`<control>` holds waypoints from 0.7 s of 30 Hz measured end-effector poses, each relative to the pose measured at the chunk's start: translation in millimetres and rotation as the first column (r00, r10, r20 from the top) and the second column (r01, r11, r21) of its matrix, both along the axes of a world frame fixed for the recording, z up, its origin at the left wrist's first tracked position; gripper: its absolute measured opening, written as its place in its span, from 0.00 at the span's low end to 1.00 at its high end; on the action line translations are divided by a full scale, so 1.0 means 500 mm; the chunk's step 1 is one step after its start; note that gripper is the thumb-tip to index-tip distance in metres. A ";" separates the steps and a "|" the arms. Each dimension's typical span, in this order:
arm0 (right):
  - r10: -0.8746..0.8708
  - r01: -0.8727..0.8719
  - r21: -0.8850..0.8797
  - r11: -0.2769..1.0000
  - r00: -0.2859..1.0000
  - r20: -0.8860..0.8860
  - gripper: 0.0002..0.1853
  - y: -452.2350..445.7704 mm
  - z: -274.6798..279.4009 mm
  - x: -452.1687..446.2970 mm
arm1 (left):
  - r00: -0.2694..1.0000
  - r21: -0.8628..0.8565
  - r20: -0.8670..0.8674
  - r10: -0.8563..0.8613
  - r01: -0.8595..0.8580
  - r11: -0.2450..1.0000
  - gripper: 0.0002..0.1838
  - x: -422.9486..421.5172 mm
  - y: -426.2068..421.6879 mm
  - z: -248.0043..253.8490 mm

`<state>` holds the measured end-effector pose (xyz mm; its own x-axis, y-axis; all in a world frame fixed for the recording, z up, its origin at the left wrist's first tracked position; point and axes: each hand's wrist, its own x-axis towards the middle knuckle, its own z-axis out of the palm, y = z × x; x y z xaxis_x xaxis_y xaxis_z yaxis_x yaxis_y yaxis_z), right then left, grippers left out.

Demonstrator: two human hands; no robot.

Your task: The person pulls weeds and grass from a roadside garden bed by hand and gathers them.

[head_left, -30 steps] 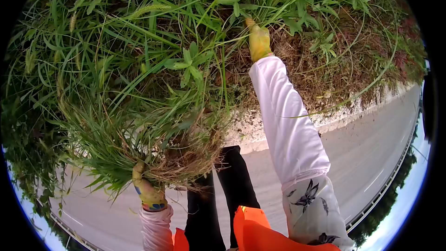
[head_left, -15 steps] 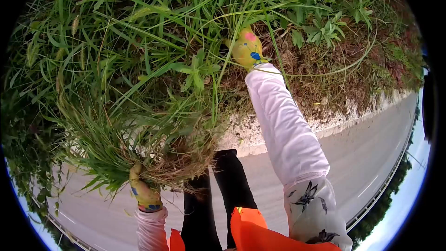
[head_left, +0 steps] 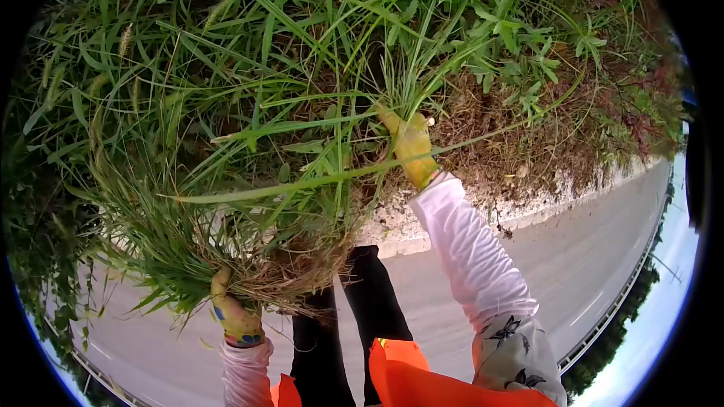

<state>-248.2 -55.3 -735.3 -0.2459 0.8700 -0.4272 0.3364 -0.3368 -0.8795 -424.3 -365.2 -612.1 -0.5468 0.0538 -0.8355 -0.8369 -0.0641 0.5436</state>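
My left hand (head_left: 236, 313), in a yellow patterned glove, is closed around a thick bundle of pulled grass (head_left: 173, 249). Its brown, dry roots and stems (head_left: 290, 275) stick out to the right, over my legs. Farther out, my right hand (head_left: 413, 147), gloved in yellow too, is closed on a tuft of grass (head_left: 407, 79). Long green blades fan out from that grip, and one crosses in front of the wrist. Whether the tuft's roots are still in the soil I cannot tell.
Dense green weeds (head_left: 249, 53) fill the bank ahead. To the right lies brown dry litter (head_left: 490, 128) on soil. A pale concrete curb (head_left: 396, 222) separates it from the grey road (head_left: 588, 256). My legs in black trousers (head_left: 377, 301) stand on the road side.
My right hand has moved back toward me, and the tuft in its grip now shows with its blades spread. The left hand with its bundle has stayed nearly still.
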 end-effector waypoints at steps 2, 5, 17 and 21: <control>0.263 -0.280 -0.025 0.960 0.862 0.433 0.32 0.092 0.013 0.025 | 0.999 0.041 0.020 -0.034 0.033 0.999 0.10 -0.003 -0.011 0.001; -0.040 -0.592 0.271 0.759 0.374 0.927 0.29 0.218 0.013 -0.012 | 0.999 -0.016 -0.014 -0.036 0.036 0.999 0.11 0.006 0.026 0.019; -0.428 0.336 -0.295 0.894 0.836 -0.343 0.11 0.094 0.035 0.007 | 0.999 -0.123 -0.013 0.030 -0.031 0.992 0.10 0.010 -0.074 -0.006; 0.293 -0.296 0.008 0.955 0.948 0.122 0.20 0.079 -0.033 0.009 | 0.998 -0.188 0.024 0.055 -0.050 0.981 0.13 -0.005 -0.104 0.029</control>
